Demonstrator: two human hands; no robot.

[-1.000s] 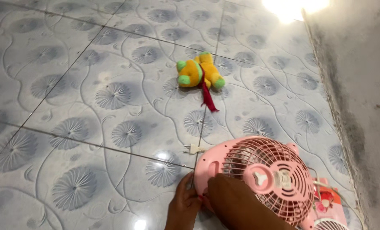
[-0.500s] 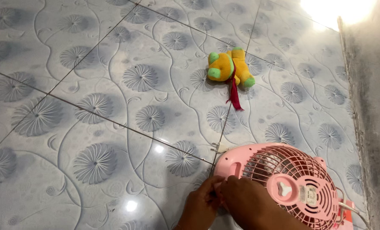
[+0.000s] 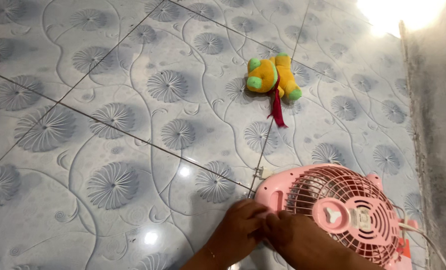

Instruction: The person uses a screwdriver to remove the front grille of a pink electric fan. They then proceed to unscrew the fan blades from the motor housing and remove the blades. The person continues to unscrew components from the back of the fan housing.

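A small pink fan (image 3: 340,212) lies on the tiled floor at the lower right, its round grille facing up. My left hand (image 3: 238,230) rests against the fan's left edge, fingers curled on the rim. Beside it, my right hand (image 3: 290,235) presses on the same edge, fingertips touching the left hand's. Whether anything small is pinched between them is hidden. The fan's white plug (image 3: 259,172) lies on the floor just above the fan's rim.
An orange and green plush toy (image 3: 270,77) with a dark red ribbon lies farther away. A grey stained wall (image 3: 438,125) runs along the right. A white cord (image 3: 423,237) trails from the fan toward the wall. Bright glare sits at the top right.
The view has shifted, so the fan and toy sit further right in frame. Both hands stay at the fan's left edge; the left hand's fingers have moved up onto the rim.
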